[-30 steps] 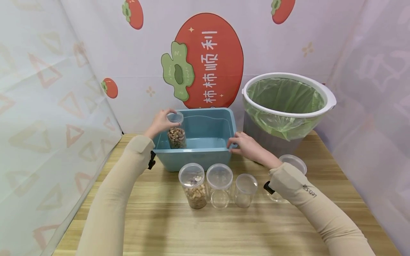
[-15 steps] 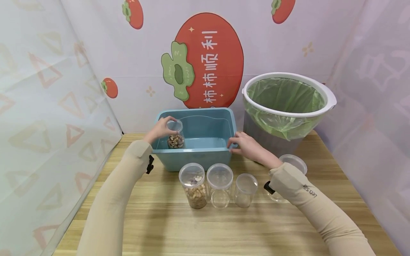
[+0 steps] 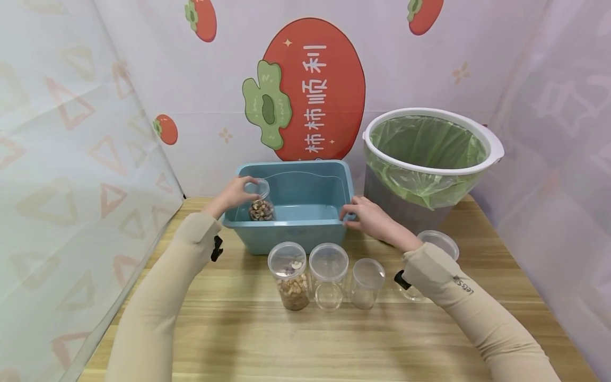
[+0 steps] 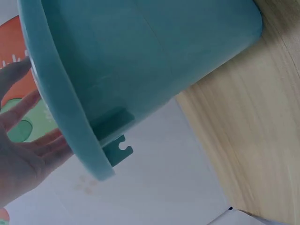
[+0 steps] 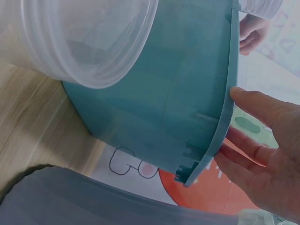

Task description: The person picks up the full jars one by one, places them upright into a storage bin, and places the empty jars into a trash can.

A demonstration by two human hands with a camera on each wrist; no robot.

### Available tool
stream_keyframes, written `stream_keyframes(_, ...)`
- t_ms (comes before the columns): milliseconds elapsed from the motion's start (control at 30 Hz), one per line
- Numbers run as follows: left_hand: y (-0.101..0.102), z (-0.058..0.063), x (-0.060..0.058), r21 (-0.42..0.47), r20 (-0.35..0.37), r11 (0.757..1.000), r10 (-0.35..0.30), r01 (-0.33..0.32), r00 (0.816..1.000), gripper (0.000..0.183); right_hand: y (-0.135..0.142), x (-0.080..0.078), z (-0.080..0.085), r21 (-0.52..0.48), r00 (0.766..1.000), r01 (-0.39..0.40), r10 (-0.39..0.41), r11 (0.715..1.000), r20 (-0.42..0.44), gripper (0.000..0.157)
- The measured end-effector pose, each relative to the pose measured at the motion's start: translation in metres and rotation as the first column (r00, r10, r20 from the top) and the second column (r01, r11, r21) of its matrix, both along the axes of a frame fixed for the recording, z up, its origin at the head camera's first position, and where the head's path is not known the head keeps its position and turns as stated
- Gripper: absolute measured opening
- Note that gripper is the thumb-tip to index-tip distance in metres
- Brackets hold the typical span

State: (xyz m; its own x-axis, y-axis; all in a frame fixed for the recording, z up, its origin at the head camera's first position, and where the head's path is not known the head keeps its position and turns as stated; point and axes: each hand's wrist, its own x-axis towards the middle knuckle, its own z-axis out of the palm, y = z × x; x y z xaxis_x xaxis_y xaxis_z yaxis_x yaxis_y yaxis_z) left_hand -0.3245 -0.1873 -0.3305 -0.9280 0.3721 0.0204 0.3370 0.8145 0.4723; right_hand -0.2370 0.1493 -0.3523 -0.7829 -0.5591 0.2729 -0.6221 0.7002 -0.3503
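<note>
A clear lidded jar of mixed nuts stands in the left end of the blue plastic bin. My left hand reaches over the bin's left rim, fingers spread and loosely bent at the jar's lid. In the left wrist view the bin wall hides the jar from that hand. My right hand pinches the bin's right rim near its front corner. The right wrist view shows the thumb and fingers of this hand on either side of that rim.
In front of the bin stand a jar of cashews, an empty lidded jar and a smaller one. Another clear jar is partly behind my right sleeve. A grey trash can with a green liner stands at right.
My left hand has lowered the jar of nuts into the bin, then drawn slightly left with its fingers loosened. The right hand has stayed on the rim.
</note>
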Motion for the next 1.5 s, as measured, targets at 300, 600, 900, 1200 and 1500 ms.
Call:
stream_keyframes(300,0.004,0.007,0.026,-0.01,-0.083,1.0,-0.014,0.013,0.996,0.038,0.0,0.002,0.001,-0.001,1.0,0.001,-0.001,1.0,0.002,0.009)
stream_keyframes(600,0.011,0.002,0.059,0.118,-0.259,0.986,-0.083,0.117,0.962,0.028,0.001,0.002,0.001,-0.004,1.0,0.008,-0.008,1.0,0.007,0.009)
stream_keyframes(900,0.017,-0.004,0.091,0.196,-0.359,0.954,-0.144,0.225,0.922,0.025,0.001,0.002,0.0,-0.009,1.0,0.003,-0.003,1.0,0.006,0.01)
stream_keyframes(1200,0.025,-0.011,0.122,0.273,-0.389,0.903,-0.213,0.333,0.896,0.029,0.001,0.001,-0.001,-0.004,1.0,-0.001,0.001,1.0,-0.006,0.01)
stream_keyframes(1500,0.034,-0.03,0.145,0.323,-0.334,0.878,-0.243,0.353,0.91,0.029,0.001,0.001,-0.002,-0.01,1.0,-0.005,0.005,1.0,-0.006,0.01)
